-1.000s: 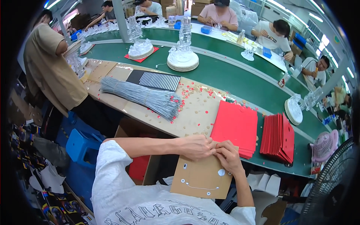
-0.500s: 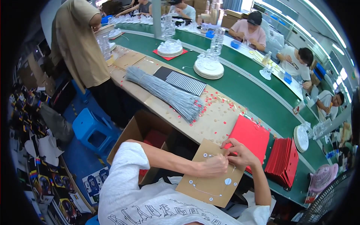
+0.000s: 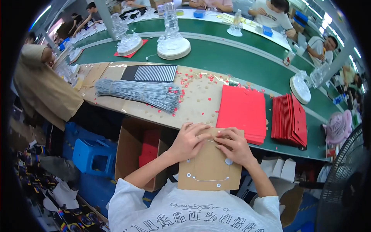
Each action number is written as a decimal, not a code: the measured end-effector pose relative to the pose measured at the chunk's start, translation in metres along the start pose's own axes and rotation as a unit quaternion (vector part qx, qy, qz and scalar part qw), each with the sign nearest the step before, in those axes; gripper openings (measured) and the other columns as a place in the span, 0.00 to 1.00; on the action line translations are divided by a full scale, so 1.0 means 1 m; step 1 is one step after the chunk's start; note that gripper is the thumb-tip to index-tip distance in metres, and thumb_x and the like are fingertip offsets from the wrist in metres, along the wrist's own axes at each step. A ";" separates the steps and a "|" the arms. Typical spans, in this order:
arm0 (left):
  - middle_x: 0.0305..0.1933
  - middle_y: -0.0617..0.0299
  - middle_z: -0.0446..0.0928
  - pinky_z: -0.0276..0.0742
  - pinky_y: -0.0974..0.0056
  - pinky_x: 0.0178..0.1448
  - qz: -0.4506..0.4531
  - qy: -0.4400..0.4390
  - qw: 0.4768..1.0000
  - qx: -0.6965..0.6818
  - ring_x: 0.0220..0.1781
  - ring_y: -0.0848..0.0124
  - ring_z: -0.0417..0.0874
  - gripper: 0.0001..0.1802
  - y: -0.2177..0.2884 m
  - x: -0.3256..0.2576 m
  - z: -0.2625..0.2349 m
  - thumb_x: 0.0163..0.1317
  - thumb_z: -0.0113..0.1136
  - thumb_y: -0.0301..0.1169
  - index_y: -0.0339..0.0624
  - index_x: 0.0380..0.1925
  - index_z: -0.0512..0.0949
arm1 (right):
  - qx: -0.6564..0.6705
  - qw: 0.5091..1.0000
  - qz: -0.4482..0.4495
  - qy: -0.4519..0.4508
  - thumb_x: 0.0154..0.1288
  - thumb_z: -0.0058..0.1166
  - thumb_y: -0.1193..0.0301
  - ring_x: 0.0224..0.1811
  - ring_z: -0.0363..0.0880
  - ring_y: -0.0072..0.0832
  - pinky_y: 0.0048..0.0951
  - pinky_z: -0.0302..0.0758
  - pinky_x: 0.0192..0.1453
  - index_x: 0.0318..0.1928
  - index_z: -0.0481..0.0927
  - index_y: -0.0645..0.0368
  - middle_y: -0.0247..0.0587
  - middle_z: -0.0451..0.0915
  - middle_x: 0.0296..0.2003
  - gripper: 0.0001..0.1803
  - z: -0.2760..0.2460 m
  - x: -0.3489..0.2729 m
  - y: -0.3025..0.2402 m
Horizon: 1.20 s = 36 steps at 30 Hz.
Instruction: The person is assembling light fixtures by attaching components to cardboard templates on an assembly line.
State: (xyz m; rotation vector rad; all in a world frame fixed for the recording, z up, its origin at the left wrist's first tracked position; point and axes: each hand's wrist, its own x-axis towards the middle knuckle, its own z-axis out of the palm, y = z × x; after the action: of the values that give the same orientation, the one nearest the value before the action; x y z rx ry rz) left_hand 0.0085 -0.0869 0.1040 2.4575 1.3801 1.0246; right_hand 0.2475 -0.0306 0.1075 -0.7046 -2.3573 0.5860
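A brown cardboard sheet point(image 3: 205, 170) lies tilted before my chest, its far edge by the table's front edge. It carries small white round pieces, a short white cord point(image 3: 208, 180) with ends, and a pale disc point(image 3: 228, 161) beside my right palm. My left hand point(image 3: 188, 144) is bent over the sheet's upper left, thumb and forefinger drawn together. Opposite, my right hand point(image 3: 233, 147) has its fingertips pinched close to the left ones, near the top middle. Something thin and whitish shows between the fingertips, too small to name.
Red sheets point(image 3: 241, 112) and a stack of red folded pieces point(image 3: 288, 120) lie right. A bundle of grey wire ties point(image 3: 139, 92) and a striped black sheet point(image 3: 150, 73) lie left, among scattered dots. A cardboard box point(image 3: 129, 150), blue stool point(image 3: 94, 156) and black fan point(image 3: 342, 174) stand around.
The view has swung right and the sheet now sits squarer to me. My left hand, a fist over the sheet's middle before, has moved to its upper left with fingers more extended.
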 end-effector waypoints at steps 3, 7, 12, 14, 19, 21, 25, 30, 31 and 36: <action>0.63 0.59 0.80 0.64 0.52 0.69 -0.019 -0.013 0.999 -0.034 0.65 0.60 0.79 0.20 -0.003 -0.002 0.005 0.58 0.65 0.23 0.50 0.51 0.85 | -0.027 0.997 0.025 0.071 0.51 0.74 0.73 0.52 0.80 0.38 0.36 0.82 0.54 0.41 0.90 0.60 0.39 0.83 0.45 0.14 0.013 -0.004 -0.022; 0.63 0.60 0.80 0.65 0.53 0.67 -0.029 -0.024 0.999 -0.038 0.64 0.60 0.79 0.20 -0.001 0.004 0.004 0.59 0.64 0.23 0.51 0.52 0.86 | -0.028 0.985 0.081 0.147 0.49 0.75 0.75 0.48 0.81 0.37 0.35 0.82 0.51 0.36 0.88 0.62 0.39 0.84 0.41 0.12 0.029 -0.005 -0.027; 0.62 0.61 0.82 0.66 0.54 0.66 -0.036 -0.017 0.998 -0.045 0.62 0.60 0.80 0.20 -0.001 0.001 0.004 0.58 0.65 0.23 0.51 0.51 0.86 | -0.001 0.984 0.114 0.137 0.47 0.75 0.78 0.46 0.80 0.35 0.34 0.80 0.50 0.33 0.88 0.61 0.35 0.84 0.39 0.11 0.026 0.001 -0.024; 0.61 0.61 0.82 0.66 0.54 0.66 -0.035 -0.015 0.999 -0.040 0.62 0.60 0.81 0.20 0.000 0.003 0.004 0.57 0.65 0.23 0.50 0.51 0.86 | 0.008 0.989 0.090 0.118 0.48 0.74 0.79 0.43 0.79 0.34 0.34 0.79 0.48 0.32 0.88 0.61 0.36 0.84 0.39 0.09 0.024 -0.001 -0.016; 0.60 0.60 0.83 0.68 0.55 0.64 -0.029 0.003 0.998 -0.063 0.60 0.59 0.81 0.20 -0.003 0.005 0.009 0.55 0.67 0.21 0.48 0.50 0.87 | -0.061 0.994 0.003 0.090 0.50 0.69 0.81 0.42 0.80 0.36 0.35 0.79 0.47 0.36 0.87 0.63 0.36 0.83 0.39 0.10 0.017 -0.002 -0.011; 0.60 0.59 0.83 0.68 0.55 0.64 -0.028 0.005 0.997 -0.070 0.60 0.59 0.81 0.21 -0.002 0.003 0.011 0.54 0.67 0.21 0.47 0.50 0.87 | -0.101 0.991 -0.030 0.083 0.51 0.67 0.81 0.42 0.80 0.36 0.35 0.79 0.46 0.37 0.87 0.65 0.38 0.83 0.38 0.11 0.018 -0.003 -0.012; 0.61 0.58 0.83 0.69 0.54 0.63 -0.007 0.010 0.998 -0.061 0.61 0.57 0.81 0.21 -0.004 0.004 0.012 0.53 0.68 0.20 0.46 0.49 0.87 | -0.174 0.974 -0.141 0.041 0.50 0.64 0.81 0.42 0.81 0.37 0.36 0.80 0.44 0.37 0.84 0.70 0.41 0.81 0.38 0.11 0.012 0.000 -0.012; 0.63 0.57 0.81 0.69 0.51 0.63 0.029 -0.009 0.998 -0.047 0.63 0.53 0.80 0.24 -0.003 0.000 0.006 0.53 0.68 0.20 0.46 0.53 0.85 | -0.123 0.980 -0.158 0.000 0.50 0.66 0.80 0.45 0.81 0.38 0.37 0.81 0.44 0.37 0.84 0.68 0.42 0.82 0.40 0.11 0.003 0.004 0.007; 0.64 0.56 0.81 0.69 0.50 0.63 0.043 -0.027 0.998 -0.039 0.63 0.52 0.80 0.25 -0.003 -0.001 0.004 0.53 0.67 0.20 0.46 0.54 0.85 | -0.068 0.990 -0.124 0.013 0.50 0.68 0.79 0.46 0.81 0.38 0.36 0.81 0.45 0.37 0.85 0.65 0.41 0.82 0.42 0.11 -0.001 0.009 0.009; 0.64 0.56 0.80 0.70 0.47 0.63 0.070 -0.035 0.997 -0.001 0.64 0.50 0.79 0.25 -0.001 0.000 0.002 0.53 0.68 0.22 0.46 0.54 0.84 | 0.057 0.998 -0.006 0.004 0.51 0.72 0.77 0.48 0.83 0.34 0.33 0.82 0.48 0.35 0.88 0.59 0.38 0.86 0.50 0.09 0.000 0.010 0.016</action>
State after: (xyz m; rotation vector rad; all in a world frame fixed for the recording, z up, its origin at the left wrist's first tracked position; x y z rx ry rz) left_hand 0.0094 -0.0863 0.1020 2.5927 1.1999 0.9550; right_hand 0.2463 -0.0123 0.1022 -0.6395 -2.2991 0.7037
